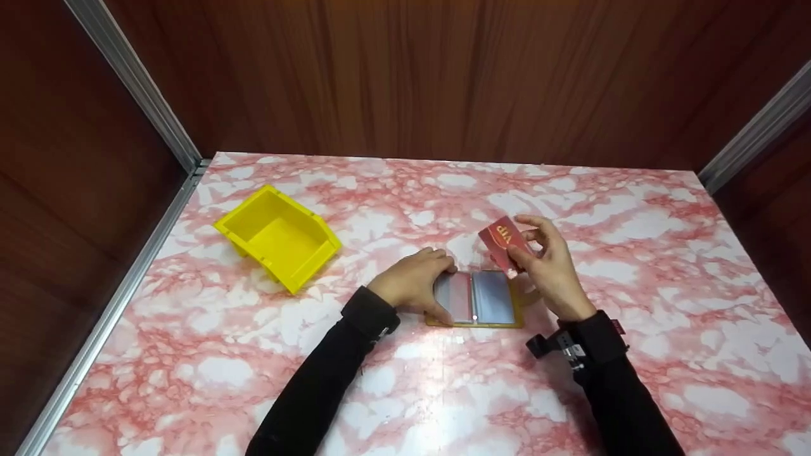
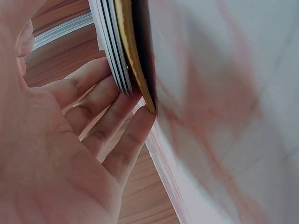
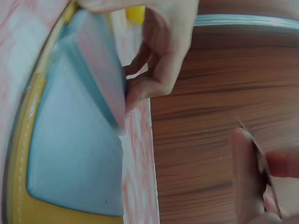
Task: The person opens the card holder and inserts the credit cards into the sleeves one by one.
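A yellow-covered card holder (image 1: 494, 299) lies open on the table, its clear plastic sleeves showing. My left hand (image 1: 408, 278) holds its left side, thumb at the near edge and fingers at the far edge. In the left wrist view, the fingertips touch the stacked sleeves (image 2: 111, 46) and the edge of the yellow cover (image 2: 135, 67). Above the holder's far right corner, my right hand (image 1: 554, 269) pinches a red card with gold "VIP" lettering (image 1: 500, 235) between thumb and fingers. That card appears edge-on in the right wrist view.
An open yellow plastic bin (image 1: 285, 244) stands at the left of the pink-and-white marbled table (image 1: 405, 196). Brown wood-grain panels (image 1: 405, 76) with metal corner rails (image 1: 136, 76) enclose the table at the back and sides.
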`<action>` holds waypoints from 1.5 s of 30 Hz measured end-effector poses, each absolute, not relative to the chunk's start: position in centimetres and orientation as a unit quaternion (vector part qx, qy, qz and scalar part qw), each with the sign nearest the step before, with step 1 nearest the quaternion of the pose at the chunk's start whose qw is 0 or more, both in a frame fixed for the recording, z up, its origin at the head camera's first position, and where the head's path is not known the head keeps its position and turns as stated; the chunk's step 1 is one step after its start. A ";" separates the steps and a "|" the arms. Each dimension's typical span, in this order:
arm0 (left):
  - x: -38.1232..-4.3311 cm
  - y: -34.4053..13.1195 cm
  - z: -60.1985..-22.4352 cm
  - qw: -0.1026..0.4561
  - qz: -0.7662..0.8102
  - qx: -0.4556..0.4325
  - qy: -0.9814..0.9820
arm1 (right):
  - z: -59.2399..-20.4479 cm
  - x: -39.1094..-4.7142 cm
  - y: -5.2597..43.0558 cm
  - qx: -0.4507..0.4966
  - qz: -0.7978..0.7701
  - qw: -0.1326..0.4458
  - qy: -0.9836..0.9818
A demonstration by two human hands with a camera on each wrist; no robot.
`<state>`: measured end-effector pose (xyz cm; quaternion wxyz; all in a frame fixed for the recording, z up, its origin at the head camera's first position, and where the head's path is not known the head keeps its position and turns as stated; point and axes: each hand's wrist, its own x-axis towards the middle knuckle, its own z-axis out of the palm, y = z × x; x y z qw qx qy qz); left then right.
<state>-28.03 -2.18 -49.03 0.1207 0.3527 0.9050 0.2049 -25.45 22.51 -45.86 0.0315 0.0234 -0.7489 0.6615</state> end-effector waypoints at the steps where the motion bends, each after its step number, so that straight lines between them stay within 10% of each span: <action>1: -28.0 -2.2 -49.0 0.119 0.205 0.354 0.905 | -45.8 -25.5 22.5 0.025 0.659 0.018 -0.751; 45: -28.0 -2.1 -49.1 0.114 0.200 0.349 0.909 | -48.8 -25.9 22.8 0.045 0.512 -0.073 -0.855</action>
